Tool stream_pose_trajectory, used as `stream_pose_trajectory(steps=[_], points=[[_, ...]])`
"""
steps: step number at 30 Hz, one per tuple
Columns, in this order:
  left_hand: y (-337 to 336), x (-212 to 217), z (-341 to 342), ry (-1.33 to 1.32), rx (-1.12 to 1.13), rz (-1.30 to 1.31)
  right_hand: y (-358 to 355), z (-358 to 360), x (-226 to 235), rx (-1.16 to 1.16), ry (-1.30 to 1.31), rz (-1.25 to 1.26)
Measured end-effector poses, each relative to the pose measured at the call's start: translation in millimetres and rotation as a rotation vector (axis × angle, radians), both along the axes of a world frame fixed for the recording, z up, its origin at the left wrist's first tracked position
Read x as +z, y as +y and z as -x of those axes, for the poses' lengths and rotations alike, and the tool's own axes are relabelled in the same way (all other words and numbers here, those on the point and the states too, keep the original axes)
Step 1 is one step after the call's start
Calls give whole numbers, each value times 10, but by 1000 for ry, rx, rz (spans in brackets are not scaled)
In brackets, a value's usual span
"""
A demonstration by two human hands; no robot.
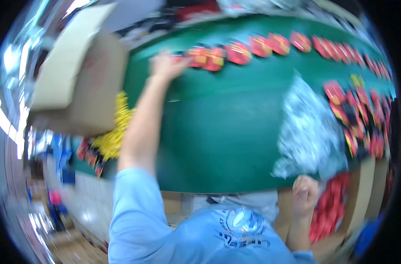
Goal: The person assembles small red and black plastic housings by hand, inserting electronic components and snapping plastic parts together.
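The row's leftmost red piece (177,57) is seemingly being handled by the left hand (166,67), its grip blurred beyond telling; the right hand (305,192) is loosely fisted; a light touch is called for.

The left hand (167,67) is at the far left of the green table (218,119), at the end of a row of red, black and yellow pieces (239,53); blur hides its grip. The curled right hand (305,192) is near right, just beside clear plastic bags (308,127). A cardboard box (97,83) stands left, beside yellow pieces (111,140).
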State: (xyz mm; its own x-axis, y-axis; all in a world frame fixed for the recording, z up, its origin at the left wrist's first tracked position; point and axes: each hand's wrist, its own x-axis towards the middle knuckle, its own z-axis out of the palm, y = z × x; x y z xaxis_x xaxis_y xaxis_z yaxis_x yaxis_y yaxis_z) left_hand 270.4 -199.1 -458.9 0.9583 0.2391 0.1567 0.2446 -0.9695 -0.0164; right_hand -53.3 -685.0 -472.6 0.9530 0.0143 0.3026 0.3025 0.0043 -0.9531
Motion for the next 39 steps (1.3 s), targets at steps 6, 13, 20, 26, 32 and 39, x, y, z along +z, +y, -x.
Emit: stream_pose_trajectory(steps=[6,13,20,26,32,39], points=[[1071,-320,-135,-10,-185,410,-1851,661,-488,-887,280,448],[99,184,816,28,-343,834,-2973,1352,-1992,-645,745,913],[-973,331,2264,147,-719,427,-3101,1216,-2466,-656,1120,1420],[-1273,225,2633,203,-772,410,-3275,1101,-2251,-467,1005,1507],[-2010,-11,2399,36,-916,535,-2394,685,-352,-786,377,395],[-2033,-191,2513,-49,-885,618,145,-327,260,61,240,-144]])
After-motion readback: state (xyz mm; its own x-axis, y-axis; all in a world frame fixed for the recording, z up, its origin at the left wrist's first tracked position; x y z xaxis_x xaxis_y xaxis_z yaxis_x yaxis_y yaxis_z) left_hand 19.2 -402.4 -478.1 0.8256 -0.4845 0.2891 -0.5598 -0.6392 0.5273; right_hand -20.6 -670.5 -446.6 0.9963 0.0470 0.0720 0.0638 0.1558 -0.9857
